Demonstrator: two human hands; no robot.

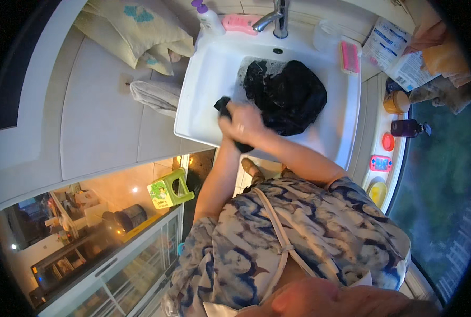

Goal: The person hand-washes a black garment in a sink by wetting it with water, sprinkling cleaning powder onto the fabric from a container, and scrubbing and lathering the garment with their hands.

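Note:
A white sink basin (203, 75) lies before me, with a heap of wet black cloth (295, 95) in soapy water. At the near left rim, my right hand (245, 123) grips a bunched part of black fabric (222, 105). My left hand (229, 130) is close against it, mostly hidden behind the right, so its fingers do not show. Some of the black fabric hangs below both wrists. Above the basin stands a chrome faucet (281, 20).
Behind the basin are a pump bottle (211, 21), a pink bottle (239, 23) and a clear cup (325, 35). A pink brush (349, 57) lies on the right rim. A grey towel (156, 95) hangs left. Jars and bottles line the windowsill (378, 138).

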